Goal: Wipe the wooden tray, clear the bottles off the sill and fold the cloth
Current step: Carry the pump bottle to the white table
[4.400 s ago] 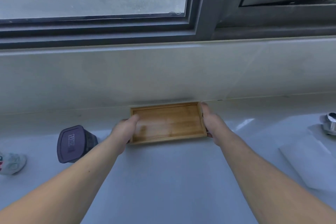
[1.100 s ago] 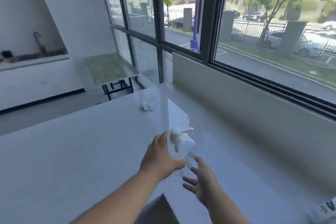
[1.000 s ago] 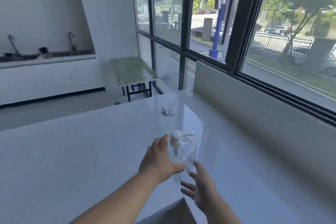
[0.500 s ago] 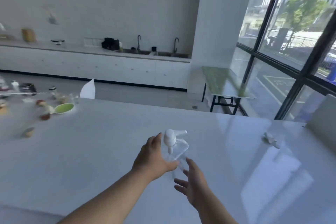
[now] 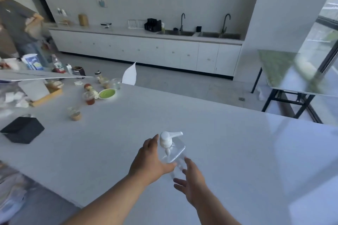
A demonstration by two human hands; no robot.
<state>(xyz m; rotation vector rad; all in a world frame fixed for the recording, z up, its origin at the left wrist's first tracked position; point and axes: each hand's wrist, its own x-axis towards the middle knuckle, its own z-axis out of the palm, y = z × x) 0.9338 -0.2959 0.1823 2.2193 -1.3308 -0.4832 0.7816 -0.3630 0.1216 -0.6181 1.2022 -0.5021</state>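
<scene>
A clear pump bottle [image 5: 173, 150] with a white pump head is held above the white counter [image 5: 228, 142]. My left hand [image 5: 151, 160] grips its left side, thumb under the body. Just right of and below the bottle, my right hand [image 5: 192, 184] has its fingers spread, and its fingertips are close to the bottle's base. I cannot tell if they touch it. The wooden tray, the sill and the cloth are out of view.
Jars, sauce bottles and a green dish [image 5: 107, 93] crowd the counter's far left, with a black box [image 5: 22, 131] nearer. A person [image 5: 18, 27] stands at far left. A green-topped table [image 5: 285, 71] is on the right, and sinks line the back wall.
I left the wooden tray at the sill and picked up the pump bottle. My view has swung left from the windows to the room, with the bottle held in the same grip.
</scene>
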